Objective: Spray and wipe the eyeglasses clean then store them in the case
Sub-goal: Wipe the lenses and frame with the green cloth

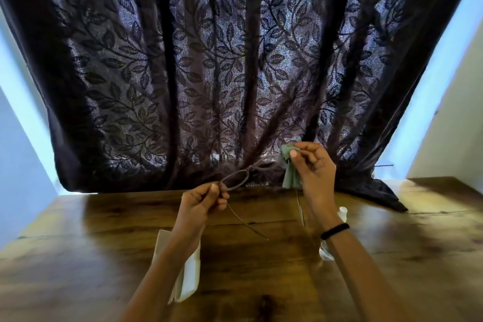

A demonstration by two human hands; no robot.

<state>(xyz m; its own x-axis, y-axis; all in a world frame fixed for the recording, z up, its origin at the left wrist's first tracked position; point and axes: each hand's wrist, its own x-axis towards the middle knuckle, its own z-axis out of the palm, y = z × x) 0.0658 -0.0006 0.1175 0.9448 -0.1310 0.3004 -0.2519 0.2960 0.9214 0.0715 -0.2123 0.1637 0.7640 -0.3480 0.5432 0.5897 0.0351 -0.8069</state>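
Above the far edge of the table [104, 243], you hold the glasses [244, 174] in the air, temples unfolded and pointing back toward you. Your left hand [202, 202] pinches the frame's nine o'clock end between thumb and curled fingers. Your right hand [315, 167], at three o'clock, has its fingers curled round the green cloth [290, 174], pressing it onto the lens there. This looks like the wiping step, about midway through the task.

Next, as I judge it, you should move the cloth to the nine o'clock lens, then fold both temples. The white case [188, 277] lies on the table at seven o'clock from the glasses, under your left forearm. I cannot tell whether it is open. The bottle [342, 210] sits at five o'clock, partly hidden behind your right wrist.
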